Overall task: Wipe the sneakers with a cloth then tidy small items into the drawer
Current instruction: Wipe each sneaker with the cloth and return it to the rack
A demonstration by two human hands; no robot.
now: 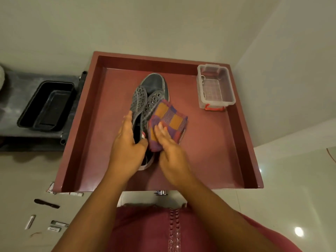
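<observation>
A grey lace-less sneaker lies toe-away in the middle of a dark red drawer. My left hand grips its heel end, thumb inside the opening and fingers along its left side. My right hand holds a folded checked cloth, purple, orange and red, against the sneaker's right side; the fingers lie fairly straight on the cloth, with the thumb tucked under its near edge.
A clear plastic box with a red clip and a key ring stands at the drawer's far right. A black tray sits on a grey shelf to the left. Several small items lie on the floor at lower left.
</observation>
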